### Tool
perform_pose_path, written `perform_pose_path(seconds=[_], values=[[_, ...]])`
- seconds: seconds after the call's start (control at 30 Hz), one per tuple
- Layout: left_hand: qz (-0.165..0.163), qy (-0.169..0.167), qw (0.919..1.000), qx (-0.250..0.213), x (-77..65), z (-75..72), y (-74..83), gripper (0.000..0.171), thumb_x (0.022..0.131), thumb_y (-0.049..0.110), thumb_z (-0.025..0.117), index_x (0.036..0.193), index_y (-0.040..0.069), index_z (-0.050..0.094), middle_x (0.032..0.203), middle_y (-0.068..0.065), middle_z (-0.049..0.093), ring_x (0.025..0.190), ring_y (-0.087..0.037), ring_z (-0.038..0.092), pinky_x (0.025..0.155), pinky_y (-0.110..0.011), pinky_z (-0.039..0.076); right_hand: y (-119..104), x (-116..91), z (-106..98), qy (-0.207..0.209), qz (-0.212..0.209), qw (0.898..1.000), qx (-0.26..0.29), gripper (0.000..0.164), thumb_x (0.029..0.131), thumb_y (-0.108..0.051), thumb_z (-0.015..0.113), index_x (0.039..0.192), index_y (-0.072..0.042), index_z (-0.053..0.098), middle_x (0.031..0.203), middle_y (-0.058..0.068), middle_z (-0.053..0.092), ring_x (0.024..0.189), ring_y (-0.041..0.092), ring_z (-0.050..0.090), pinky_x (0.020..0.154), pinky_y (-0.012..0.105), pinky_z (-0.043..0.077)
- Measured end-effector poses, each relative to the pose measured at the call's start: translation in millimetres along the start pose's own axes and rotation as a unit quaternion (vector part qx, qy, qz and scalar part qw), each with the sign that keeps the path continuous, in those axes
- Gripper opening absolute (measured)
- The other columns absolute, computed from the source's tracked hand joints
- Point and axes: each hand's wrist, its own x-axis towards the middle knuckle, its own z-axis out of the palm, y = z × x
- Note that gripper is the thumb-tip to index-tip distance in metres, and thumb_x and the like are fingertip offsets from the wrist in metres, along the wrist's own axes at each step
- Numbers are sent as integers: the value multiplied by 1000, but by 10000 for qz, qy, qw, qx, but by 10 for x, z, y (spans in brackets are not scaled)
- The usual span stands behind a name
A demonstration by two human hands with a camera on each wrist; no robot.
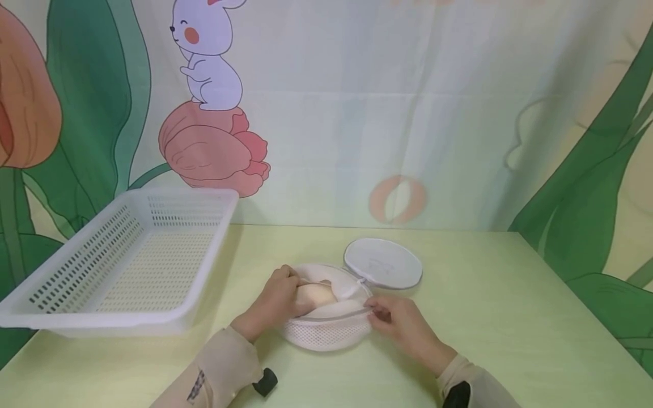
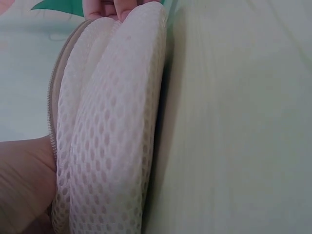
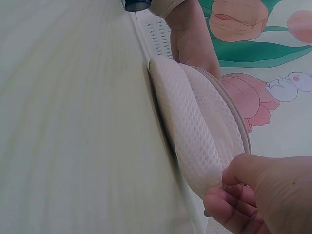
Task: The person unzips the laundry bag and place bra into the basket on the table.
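A round, white mesh laundry bag (image 1: pixel 326 335) with a zip edge stands unzipped on the table, its flat round lid (image 1: pixel 384 263) folded back behind it. Pale, skin-toned contents (image 1: pixel 317 293) show inside the opening. My left hand (image 1: pixel 278 297) grips the bag's left rim, its fingers curled over the edge and partly hidden inside. At the right rim my right hand (image 1: pixel 403 323) pinches the edge beside the zip between thumb and fingers. The right wrist view shows that pinch on the mesh wall (image 3: pixel 187 122) close up.
A white perforated plastic basket (image 1: pixel 191 303) stands on the left of the pale yellow-green table (image 1: pixel 510 317). Behind the table hangs a printed cloth (image 1: pixel 326 124) with a rabbit and tulips. The bag sits close to the table's middle.
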Motion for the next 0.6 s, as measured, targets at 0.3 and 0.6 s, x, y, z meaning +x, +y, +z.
perform_pose_path(seconds=[0.3, 0.6], values=[[125, -30, 9999, 61, -2, 4, -9, 32, 74, 21, 82, 85, -5, 67, 97, -11, 54, 92, -28, 50, 82, -40, 44, -8, -2, -10, -3, -14, 10000, 53, 15, 84, -1, 66, 99, -2, 69, 93, 9, 73, 79, 13, 67, 71, 21, 55], [52, -208, 9997, -124, 2, 35, 4, 21, 76, 12, 78, 76, -4, 65, 95, -10, 54, 92, -27, 48, 82, -41, 41, -7, -12, -9, -28, 23, 10000, 88, 16, 85, -2, 65, 100, -2, 69, 93, 9, 72, 78, 12, 67, 70, 20, 54]])
